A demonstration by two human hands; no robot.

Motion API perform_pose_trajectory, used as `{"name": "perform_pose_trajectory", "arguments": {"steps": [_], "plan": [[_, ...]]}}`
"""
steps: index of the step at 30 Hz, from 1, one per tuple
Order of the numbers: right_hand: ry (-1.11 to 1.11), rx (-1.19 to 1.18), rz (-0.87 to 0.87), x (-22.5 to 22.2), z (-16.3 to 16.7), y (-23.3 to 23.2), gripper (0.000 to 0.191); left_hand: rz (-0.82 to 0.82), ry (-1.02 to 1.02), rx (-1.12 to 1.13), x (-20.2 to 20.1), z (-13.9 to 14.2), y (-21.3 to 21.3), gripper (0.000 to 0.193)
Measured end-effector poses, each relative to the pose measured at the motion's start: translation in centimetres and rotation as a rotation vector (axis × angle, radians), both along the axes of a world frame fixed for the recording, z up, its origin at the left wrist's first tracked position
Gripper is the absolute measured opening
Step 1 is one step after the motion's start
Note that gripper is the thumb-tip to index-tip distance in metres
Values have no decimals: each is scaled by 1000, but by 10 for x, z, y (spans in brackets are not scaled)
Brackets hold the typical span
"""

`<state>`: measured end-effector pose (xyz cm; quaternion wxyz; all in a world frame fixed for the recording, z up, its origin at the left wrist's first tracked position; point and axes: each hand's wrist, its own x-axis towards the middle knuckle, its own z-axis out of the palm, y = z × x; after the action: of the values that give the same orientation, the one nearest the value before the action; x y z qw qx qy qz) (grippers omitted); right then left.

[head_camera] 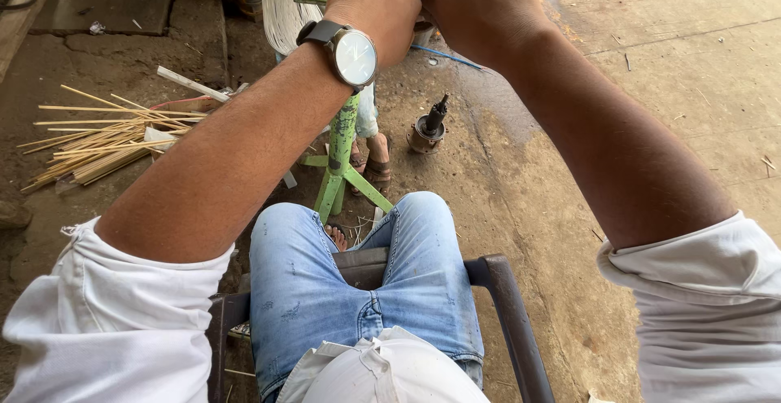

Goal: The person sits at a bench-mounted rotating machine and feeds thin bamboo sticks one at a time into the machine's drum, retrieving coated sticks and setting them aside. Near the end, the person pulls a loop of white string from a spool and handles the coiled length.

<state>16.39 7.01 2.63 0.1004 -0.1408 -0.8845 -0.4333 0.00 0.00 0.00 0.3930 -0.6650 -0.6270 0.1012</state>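
Raised together at the top edge of view, the left hand [376, 4], wristwatch [353, 55] on its wrist, and right hand [480, 4] are held closed above a green metal stand [340, 155], what they grip being cut off, with bamboo sticks [106, 139] lying well apart on the ground.

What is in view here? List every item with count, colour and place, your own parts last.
Stand: one, green metal, on the ground ahead of the knees.
Sticks: a loose pile, pale yellow, on the ground at left.
Metal part: one, dark grey, on the ground right of the stand.
Blue cord: one, on the ground below the hands.
Chair: one, dark grey, under the person.
Another person's feet: two, in sandals, behind the stand.
Watch: one, black strap, pale face, left wrist.
Jeans: light blue, on the legs.
Left hand: closed, grip at the top edge.
Right hand: closed beside it; what they hold is cut off.
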Motion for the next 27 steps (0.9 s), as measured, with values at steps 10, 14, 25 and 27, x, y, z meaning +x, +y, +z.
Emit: {"name": "perform_pose_trajectory", "arguments": {"steps": [10, 14, 25, 27], "plan": [[67, -78, 44, -2, 5, -5, 29, -35, -14, 34, 0, 11, -4, 27], [68, -95, 75, -1, 7, -4, 21, -28, -1, 47, 0, 10, -5, 27], [71, -30, 0, -4, 5, -6, 32, -44, -49, 65, 4, 7, -4, 25], [31, -29, -42, -4, 6, -5, 30, -58, -38, 105, 5, 8, -4, 24]]}}
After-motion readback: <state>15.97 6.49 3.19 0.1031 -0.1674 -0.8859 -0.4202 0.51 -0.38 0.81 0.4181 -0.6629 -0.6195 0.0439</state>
